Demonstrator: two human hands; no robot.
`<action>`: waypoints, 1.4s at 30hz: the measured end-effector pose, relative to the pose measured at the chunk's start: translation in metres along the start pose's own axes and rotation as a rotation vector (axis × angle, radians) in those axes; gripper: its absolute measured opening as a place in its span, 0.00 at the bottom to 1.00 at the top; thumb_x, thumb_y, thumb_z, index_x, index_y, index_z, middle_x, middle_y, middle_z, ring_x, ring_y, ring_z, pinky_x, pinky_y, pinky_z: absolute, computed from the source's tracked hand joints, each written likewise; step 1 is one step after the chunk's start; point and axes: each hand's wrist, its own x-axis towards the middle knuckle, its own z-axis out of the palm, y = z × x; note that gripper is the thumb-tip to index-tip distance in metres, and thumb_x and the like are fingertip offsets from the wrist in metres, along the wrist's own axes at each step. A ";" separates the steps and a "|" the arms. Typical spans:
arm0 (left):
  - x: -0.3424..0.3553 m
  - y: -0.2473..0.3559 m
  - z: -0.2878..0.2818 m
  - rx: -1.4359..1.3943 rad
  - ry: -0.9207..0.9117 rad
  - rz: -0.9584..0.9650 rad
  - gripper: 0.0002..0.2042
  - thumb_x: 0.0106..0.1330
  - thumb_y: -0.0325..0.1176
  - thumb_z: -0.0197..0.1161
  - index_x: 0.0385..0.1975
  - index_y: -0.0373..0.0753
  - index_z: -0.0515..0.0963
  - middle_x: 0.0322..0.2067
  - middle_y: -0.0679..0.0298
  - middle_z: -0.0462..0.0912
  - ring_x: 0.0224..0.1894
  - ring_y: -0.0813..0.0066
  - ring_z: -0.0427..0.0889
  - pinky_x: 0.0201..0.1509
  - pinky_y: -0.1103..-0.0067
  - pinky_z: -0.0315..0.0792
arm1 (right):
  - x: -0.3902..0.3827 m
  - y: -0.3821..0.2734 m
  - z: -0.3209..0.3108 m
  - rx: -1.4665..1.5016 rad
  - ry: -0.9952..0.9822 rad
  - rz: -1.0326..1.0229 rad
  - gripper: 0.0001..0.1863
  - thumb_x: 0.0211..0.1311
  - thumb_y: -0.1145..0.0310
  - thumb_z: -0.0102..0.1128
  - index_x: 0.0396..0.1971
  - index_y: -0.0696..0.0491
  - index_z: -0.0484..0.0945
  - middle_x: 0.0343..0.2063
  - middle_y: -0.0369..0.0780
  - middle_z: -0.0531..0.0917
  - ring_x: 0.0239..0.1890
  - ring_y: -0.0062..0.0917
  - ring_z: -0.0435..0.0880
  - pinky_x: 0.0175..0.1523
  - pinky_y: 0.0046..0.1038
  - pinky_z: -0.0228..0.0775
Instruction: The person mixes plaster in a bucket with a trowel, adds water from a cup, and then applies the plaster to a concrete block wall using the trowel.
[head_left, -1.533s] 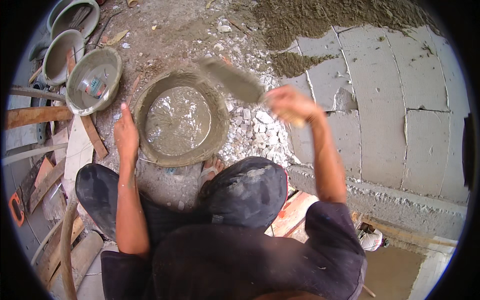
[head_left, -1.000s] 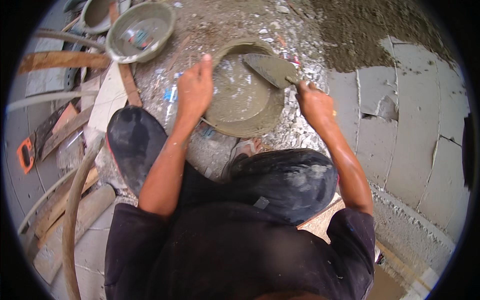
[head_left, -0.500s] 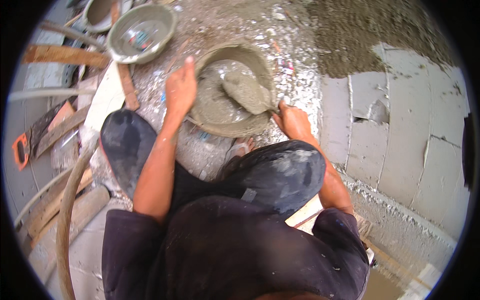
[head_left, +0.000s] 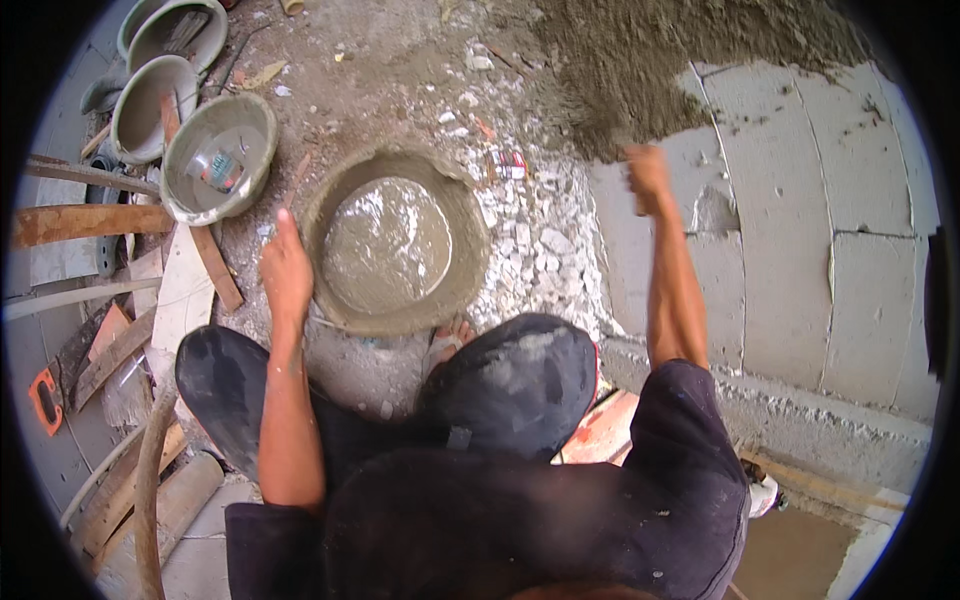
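Observation:
A round, mortar-crusted bucket (head_left: pixel 465 230) with wet grey mix stands before my knees. My left hand (head_left: pixel 285 265) is just left of its rim, thumb raised and fingers curled; what they hold, if anything, is hidden. My right hand (head_left: pixel 648 180) is raised to the right, closed round a trowel handle, at the lower edge of a rough wet mortar patch (head_left: pixel 690 40) on pale grey blockwork (head_left: pixel 785 210); the trowel's blade is too blurred to make out against the mortar.
Several grey basins (head_left: pixel 265 145) are at the upper left, with wooden offcuts (head_left: pixel 90 220), a curved pole (head_left: pixel 150 500) and an orange-handled saw (head_left: pixel 45 400) below. White rubble (head_left: pixel 545 255) lies beside the bucket. A concrete edge (head_left: pixel 810 405) runs along my right.
The trowel dipped into the bucket's mix and has since moved up and right to the mortar patch with my right hand. The view has shifted; my left hand stays by the bucket.

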 end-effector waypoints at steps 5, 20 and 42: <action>-0.004 0.003 -0.031 0.045 -0.011 -0.085 0.32 0.76 0.54 0.43 0.27 0.24 0.76 0.25 0.37 0.77 0.28 0.58 0.76 0.39 0.61 0.67 | -0.115 -0.127 -0.025 -0.055 0.243 -0.274 0.15 0.69 0.60 0.57 0.34 0.58 0.76 0.14 0.29 0.70 0.16 0.15 0.67 0.18 0.20 0.57; -0.039 0.009 -0.014 -0.175 -0.117 0.139 0.27 0.76 0.48 0.43 0.30 0.29 0.80 0.24 0.40 0.80 0.29 0.41 0.80 0.38 0.56 0.70 | -0.226 -0.116 0.209 -1.144 -0.566 -0.680 0.10 0.65 0.68 0.51 0.44 0.54 0.74 0.32 0.48 0.84 0.32 0.42 0.86 0.35 0.41 0.79; -0.027 0.006 -0.016 -0.161 -0.036 0.245 0.31 0.76 0.51 0.41 0.25 0.27 0.77 0.23 0.37 0.77 0.31 0.36 0.78 0.39 0.55 0.69 | -0.244 -0.083 0.181 -0.480 -0.586 -0.455 0.19 0.58 0.59 0.62 0.42 0.59 0.78 0.22 0.54 0.81 0.30 0.50 0.82 0.38 0.47 0.73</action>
